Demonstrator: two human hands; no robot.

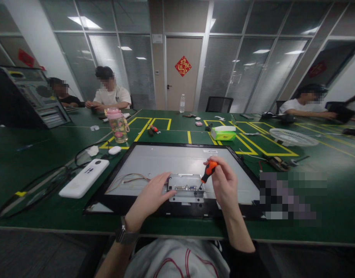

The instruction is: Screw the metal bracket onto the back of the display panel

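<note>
the right hand grasps an orange-and-black screwdriver, its shaft slanting down to the ports on a metal connector housing. the left hand, a watch on its wrist, lies against the left end of that housing, thumb and fingers spread apart; whether it grips or only rests there, i cannot tell. the housing sits on the near middle part of a grey, black-framed display panel, which lies flat on the green tabletop right in front of the person. thin coloured wires run across the panel, left of the housing.

to the left of the panel are a white power bank with a handwritten mark, black cables and a pink-lidded drinking bottle. beyond the panel stand a green tissue pack and, farther off, a clear water bottle. a white fan grille lies to the right. an opened computer tower stands at the far left, near a seated person in a white t-shirt.
</note>
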